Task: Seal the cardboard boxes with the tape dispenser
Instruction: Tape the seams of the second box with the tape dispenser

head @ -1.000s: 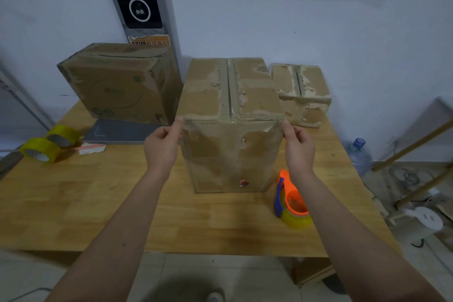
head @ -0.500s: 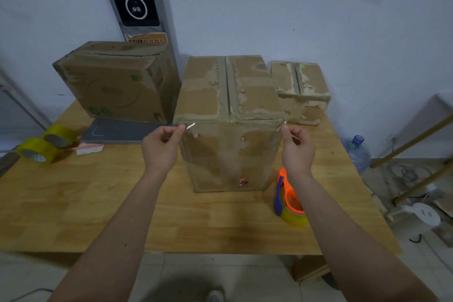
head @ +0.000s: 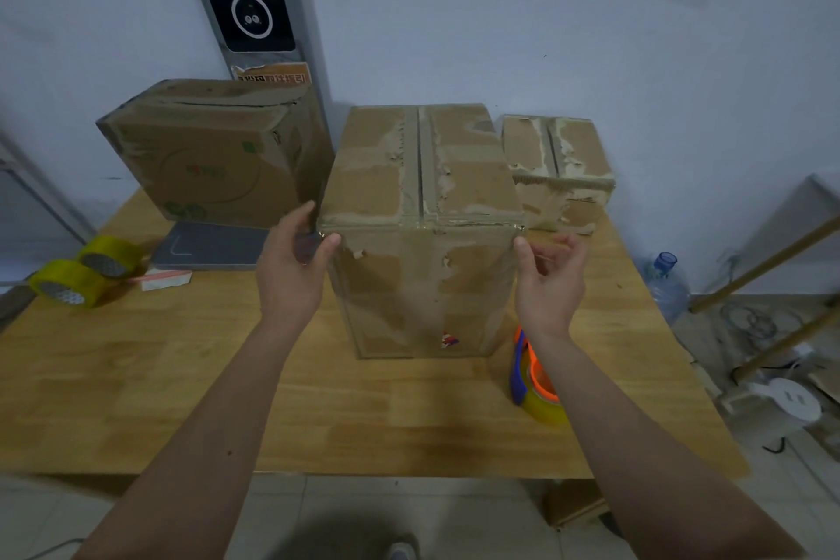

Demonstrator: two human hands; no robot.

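A tall worn cardboard box (head: 422,177) stands in the middle of the wooden table (head: 136,377), its top flaps closed, with a shiny strip of clear tape along its front top edge. My left hand (head: 291,268) is at the box's front left top corner, thumb on the front face and fingers against the left side. My right hand (head: 552,282) hovers at the front right top corner, thumb close to the edge and fingers loosely spread, holding nothing I can make out. The orange and blue tape dispenser (head: 534,382) lies on the table under my right wrist.
A larger box (head: 204,164) stands at the back left, a small box (head: 559,159) at the back right. Two yellow tape rolls (head: 68,286) lie at the left edge beside a grey flat pad (head: 209,246). A water bottle (head: 668,282) stands on the floor to the right.
Both hands pinched at the top corners before. Now the left wraps onto the corner, and the right has loosened its fingers and drawn slightly off the box.
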